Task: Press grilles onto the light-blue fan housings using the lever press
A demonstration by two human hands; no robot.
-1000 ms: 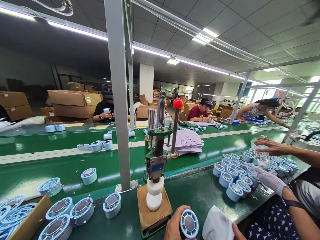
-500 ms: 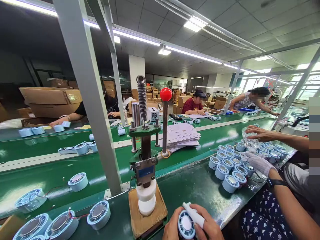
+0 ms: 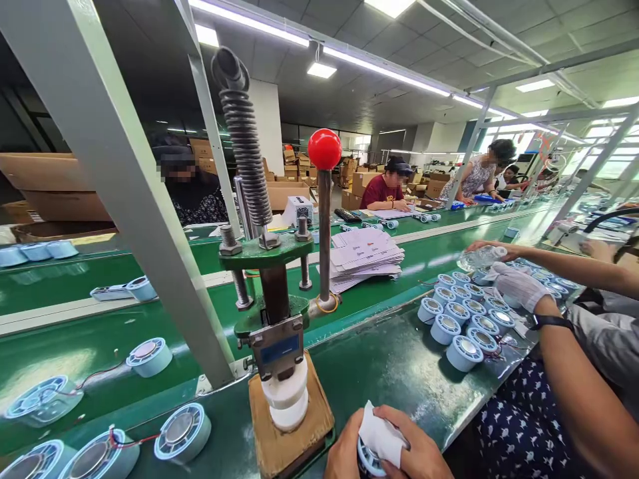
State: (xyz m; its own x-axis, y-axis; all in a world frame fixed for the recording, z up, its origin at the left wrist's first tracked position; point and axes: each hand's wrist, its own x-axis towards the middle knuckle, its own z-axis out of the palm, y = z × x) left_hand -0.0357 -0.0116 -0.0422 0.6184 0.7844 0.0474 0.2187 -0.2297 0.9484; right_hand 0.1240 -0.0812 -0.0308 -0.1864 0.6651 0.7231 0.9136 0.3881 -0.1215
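The head view showed my left hand curled round the near-left side of a light-blue round unit, fingers partly closed on it. My right hand was bent over the other side, fingers drawn in and pressing a white cloth onto the unit's face. How my lower fingers sat I couldn't tell, as the picture cut them off. The unit was at the bottom of the view, just right of the hand press and its wooden base.

The cloth worried me most: it covered much of the face, so any grit caught beneath it could have scratched the surface without my seeing. Pressing too hard could have marked whatever lay under it, and a loose fold could have caught on the rim's openings. My left hand's hold seemed to be on a smooth, curved side; uneven pressure from the right could have turned the unit or squeezed it out onto the green bench. With the base so near, a careless swing to the left could have knocked the rim.

Further left, a red wire ran between two bench units; snagging it could have dragged them or strained a joint. On my right, a co-worker's bare hand held a clear bottle over the grouped units; a slip there could have knocked some askew.
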